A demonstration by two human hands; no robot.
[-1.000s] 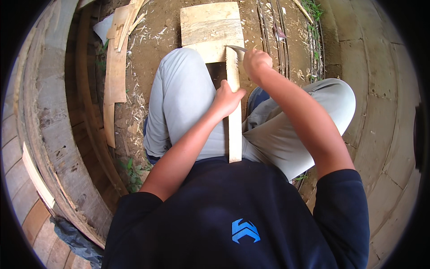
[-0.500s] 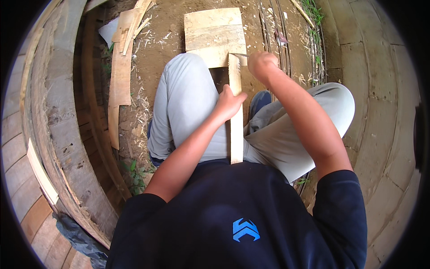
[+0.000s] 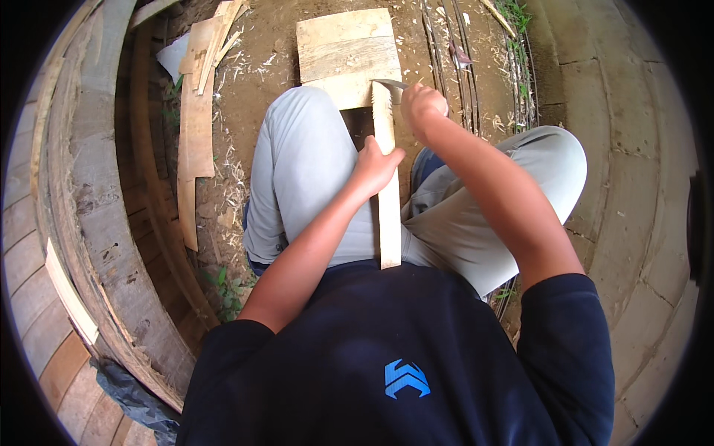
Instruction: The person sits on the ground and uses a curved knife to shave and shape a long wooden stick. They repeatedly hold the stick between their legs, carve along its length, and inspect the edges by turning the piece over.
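A long pale wooden slat (image 3: 387, 208) runs between my knees, its far end resting on a flat wooden board (image 3: 342, 52) on the dirt ground. My left hand (image 3: 375, 167) grips the slat around its middle. My right hand (image 3: 422, 108) is closed on the handle of a knife, whose metal blade (image 3: 388, 84) lies across the slat's far end. Most of the handle is hidden inside my fist. My grey trousers (image 3: 305, 171) flank the slat on both sides.
Several loose wooden planks (image 3: 195, 126) lie on the dirt to the left, beside a curved wall of weathered boards (image 3: 97, 223). Wood shavings are scattered about the ground. Thin metal rods (image 3: 454, 52) lie at the upper right, next to a concrete surface (image 3: 632, 149).
My right hand and the blade have shifted slightly toward the slat's far end. The left hand keeps its grip at the same place on the slat.
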